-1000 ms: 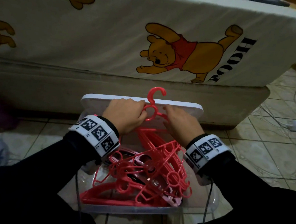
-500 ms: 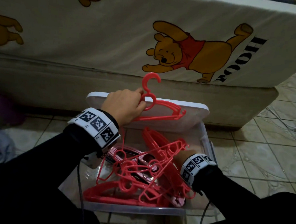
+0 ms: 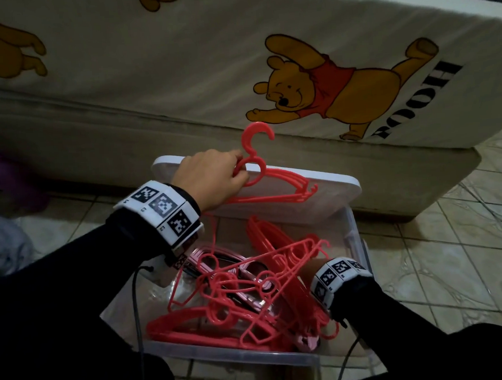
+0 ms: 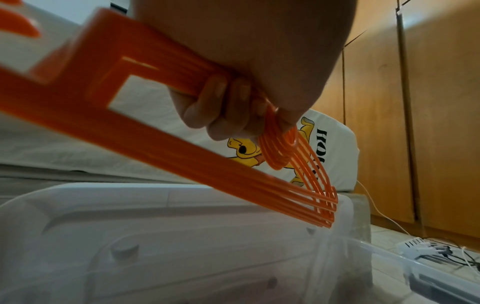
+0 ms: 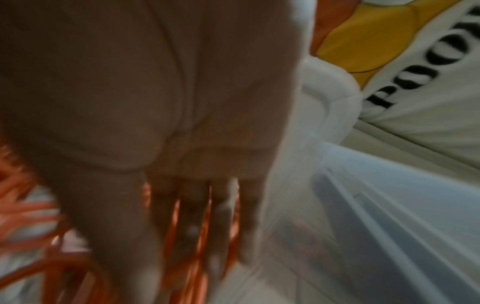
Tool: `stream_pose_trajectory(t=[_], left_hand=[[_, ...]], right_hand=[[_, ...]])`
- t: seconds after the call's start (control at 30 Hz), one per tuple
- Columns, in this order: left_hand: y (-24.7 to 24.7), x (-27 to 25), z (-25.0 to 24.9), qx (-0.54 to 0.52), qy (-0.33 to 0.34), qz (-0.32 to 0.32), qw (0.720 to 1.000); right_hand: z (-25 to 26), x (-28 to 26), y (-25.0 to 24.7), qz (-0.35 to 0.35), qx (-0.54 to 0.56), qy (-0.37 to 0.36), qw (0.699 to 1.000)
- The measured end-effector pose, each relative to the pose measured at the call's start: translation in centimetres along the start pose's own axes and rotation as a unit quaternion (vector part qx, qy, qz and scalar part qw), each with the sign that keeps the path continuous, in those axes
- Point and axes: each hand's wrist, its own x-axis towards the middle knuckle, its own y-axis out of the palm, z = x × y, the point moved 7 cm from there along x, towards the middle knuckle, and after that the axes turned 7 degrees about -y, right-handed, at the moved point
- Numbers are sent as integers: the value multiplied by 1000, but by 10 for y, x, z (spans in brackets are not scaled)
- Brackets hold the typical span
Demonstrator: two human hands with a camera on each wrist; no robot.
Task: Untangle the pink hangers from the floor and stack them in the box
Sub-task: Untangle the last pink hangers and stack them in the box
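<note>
My left hand (image 3: 213, 177) grips a small bundle of pink hangers (image 3: 276, 188) by the necks, held above the clear plastic box (image 3: 356, 242); the hooks (image 3: 256, 136) point up. In the left wrist view the fingers (image 4: 218, 107) curl round the stacked hangers (image 4: 207, 164). A tangled heap of pink hangers (image 3: 250, 295) lies inside the box. My right hand (image 3: 307, 270) reaches down into that heap, mostly hidden by hangers. The right wrist view is blurred; the fingers (image 5: 197, 216) stretch straight toward the hangers (image 5: 31, 211) below.
The white box lid (image 3: 327, 202) leans against the mattress (image 3: 177, 62) with a bear print behind the box. Tiled floor (image 3: 425, 267) lies to the right, with a white power strip (image 4: 420, 246) and cables. Cloth lies at the far left (image 3: 0, 243).
My right hand let go of the held bundle and dropped into the tangled heap in the box. The left hand keeps the bundle raised, slightly higher and more to the right.
</note>
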Motion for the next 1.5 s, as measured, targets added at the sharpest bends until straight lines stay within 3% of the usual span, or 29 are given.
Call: stream_pose_trajectory(t=[0.13,0.33,0.5,0.7,1.0,1.17,1.3,1.5], left_hand=[[-4,1,2,-27,-3,-1,1000],[-6,3,0,-78,13,4,997],[-5,2,-1,-95,29,5,995],[-4,2,-2,-109,34,7,993],[-4,2,-4,-113,38,24,993],[3,0,-9,-138,48,74,986],[10,-3,-16,-152,67,105,981],[12,-4,-19,-134,77,107,982]], right_hand=[[-9,1,-22,-32,30,12,999],[-12,-12,-73,-173,66,-21,983],[-11,-27,-98,-296,58,-58,952],[2,-11,-81,-266,-36,-60,961],[-20,-33,-108,-303,25,-37,952],[-32,-57,-131,-388,137,-73,909],[-30,-70,-142,-471,151,-93,864],[-30,-78,-146,-519,171,-120,829]])
